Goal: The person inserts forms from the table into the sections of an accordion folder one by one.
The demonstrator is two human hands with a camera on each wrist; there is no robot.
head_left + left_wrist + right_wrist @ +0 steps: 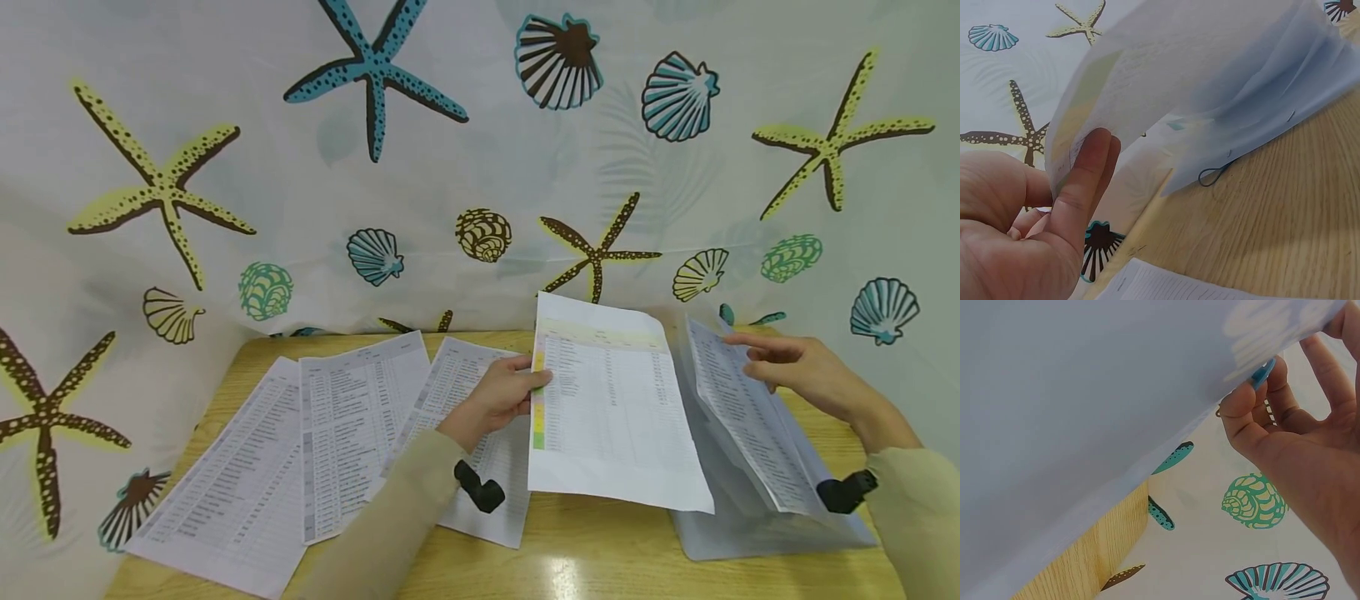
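Note:
My left hand (498,392) pinches the left edge of a printed sheet (611,408), thumb in front, and holds it raised off the table. The sheet has a table of rows and a coloured strip down its left side. To its right, my right hand (802,375) holds the top edge of a translucent plastic document folder (720,537), which stands tilted and spread. Another printed sheet (738,408) shows at the folder. In the right wrist view, curled fingers grip the edge beside a small blue button (1263,374). A dark cord loop (1210,177) hangs at the folder's edge.
Three printed sheets lie on the wooden table (592,542) to the left: a far-left one (232,475), a middle one (360,425) and one partly under my left arm (487,492). Behind the table hangs a curtain (450,183) with starfish and shells.

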